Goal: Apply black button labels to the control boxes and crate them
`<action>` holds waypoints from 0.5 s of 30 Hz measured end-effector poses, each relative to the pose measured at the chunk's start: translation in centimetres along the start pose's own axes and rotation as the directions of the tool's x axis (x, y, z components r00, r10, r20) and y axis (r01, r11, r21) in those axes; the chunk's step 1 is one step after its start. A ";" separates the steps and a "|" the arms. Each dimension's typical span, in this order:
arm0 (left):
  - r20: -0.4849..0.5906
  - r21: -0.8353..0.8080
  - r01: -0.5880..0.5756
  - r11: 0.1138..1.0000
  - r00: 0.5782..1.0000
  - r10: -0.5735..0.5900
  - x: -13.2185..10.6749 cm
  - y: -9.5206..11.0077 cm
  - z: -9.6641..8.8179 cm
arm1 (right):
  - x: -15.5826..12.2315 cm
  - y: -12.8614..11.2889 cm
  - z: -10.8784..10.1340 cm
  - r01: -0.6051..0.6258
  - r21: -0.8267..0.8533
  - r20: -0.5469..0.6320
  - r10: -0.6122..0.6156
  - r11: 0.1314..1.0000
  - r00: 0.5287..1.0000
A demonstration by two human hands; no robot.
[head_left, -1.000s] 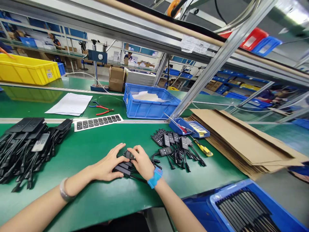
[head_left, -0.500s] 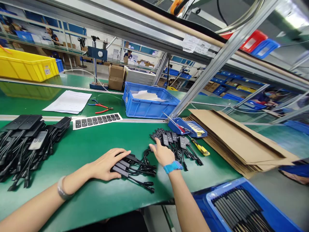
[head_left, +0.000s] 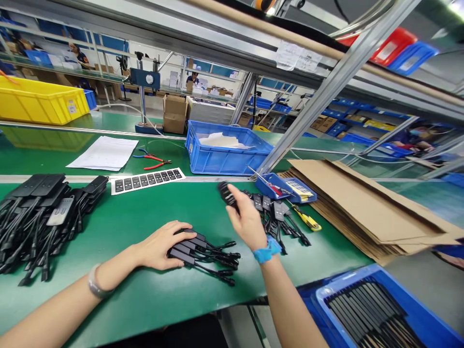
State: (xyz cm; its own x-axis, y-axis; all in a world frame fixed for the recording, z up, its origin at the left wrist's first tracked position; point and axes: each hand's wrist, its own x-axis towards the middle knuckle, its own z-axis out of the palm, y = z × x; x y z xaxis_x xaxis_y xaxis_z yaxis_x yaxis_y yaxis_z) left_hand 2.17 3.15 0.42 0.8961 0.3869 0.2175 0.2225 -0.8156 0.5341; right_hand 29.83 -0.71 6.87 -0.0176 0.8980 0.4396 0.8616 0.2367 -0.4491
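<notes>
My left hand [head_left: 163,247] is closed around the near ends of a row of small black cabled boxes [head_left: 183,253] on the green table, fingers over the top and thumb at the front edge. Their short cables and plugs [head_left: 224,261] point right. In my right hand [head_left: 248,220], a black box with white markings [head_left: 227,194] is pinched between thumb and fingers; motion blurs it. Just beyond that hand lies a cluster of labelled black cabled boxes [head_left: 279,211]. A larger pile of black cabled boxes [head_left: 36,188] lies at the left.
Behind my hands are a label sheet [head_left: 148,181], pliers [head_left: 154,158], papers [head_left: 103,153] and a blue bin [head_left: 228,162]. To the right are small blue trays [head_left: 270,186], a yellow-handled screwdriver [head_left: 308,220], cardboard sheets [head_left: 373,208] and a blue crate [head_left: 322,292]. A metal post [head_left: 333,92] slants across.
My right hand has lifted a labelled black box off the cluster and moved it up and slightly left. My left hand has stayed on its row of boxes.
</notes>
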 end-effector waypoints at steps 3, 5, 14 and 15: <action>-0.044 -0.008 0.059 0.998 0.997 -0.059 -0.5 -0.4 0.3 | -1.3 -1.2 1.6 0.100 -0.112 0.320 -0.059 0.989 0.946; -0.070 0.009 0.108 0.994 0.992 -0.108 -0.9 -0.8 0.5 | -2.7 -1.5 2.9 0.107 -0.025 0.468 -0.083 0.994 0.880; 0.049 0.007 0.073 0.997 0.996 -0.074 -1.5 -0.8 1.0 | -6.9 -5.2 6.9 0.030 -0.037 0.445 -0.011 0.999 0.896; 0.044 -0.049 0.076 0.996 0.996 -0.074 -1.4 -0.7 1.0 | -6.8 -5.5 7.1 0.016 -0.038 0.420 0.001 0.999 0.907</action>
State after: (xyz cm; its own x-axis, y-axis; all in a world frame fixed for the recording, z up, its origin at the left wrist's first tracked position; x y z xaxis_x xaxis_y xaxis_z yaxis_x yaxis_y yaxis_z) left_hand 1.11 2.75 -1.12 0.8932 0.4269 0.1410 0.2711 -0.7616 0.5886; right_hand 21.61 -5.46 0.81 -0.2284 0.9709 0.0714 0.8797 0.2373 -0.4120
